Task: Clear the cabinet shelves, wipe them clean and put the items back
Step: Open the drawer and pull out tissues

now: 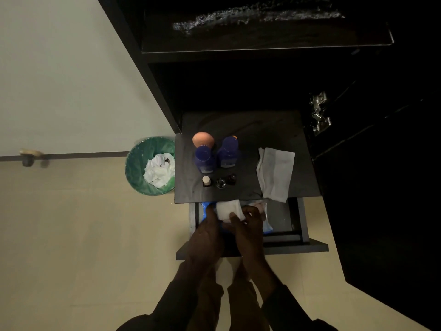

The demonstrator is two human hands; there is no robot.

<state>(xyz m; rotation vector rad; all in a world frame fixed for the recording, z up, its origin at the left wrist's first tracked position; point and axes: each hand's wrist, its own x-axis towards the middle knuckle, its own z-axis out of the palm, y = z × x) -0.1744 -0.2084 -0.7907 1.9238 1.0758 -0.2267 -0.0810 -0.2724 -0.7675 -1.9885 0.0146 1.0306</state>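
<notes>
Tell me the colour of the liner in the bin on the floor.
Green, seen in the head view: the liner holds crumpled white paper.

White wipe (228, 210) over open drawer (281, 218)

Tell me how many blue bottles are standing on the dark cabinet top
2. One blue bottle stands front left, just before the orange-capped container; the other blue bottle stands to its right. Both are behind the row of three small bottles. It is dim, so more could be hidden.
</notes>
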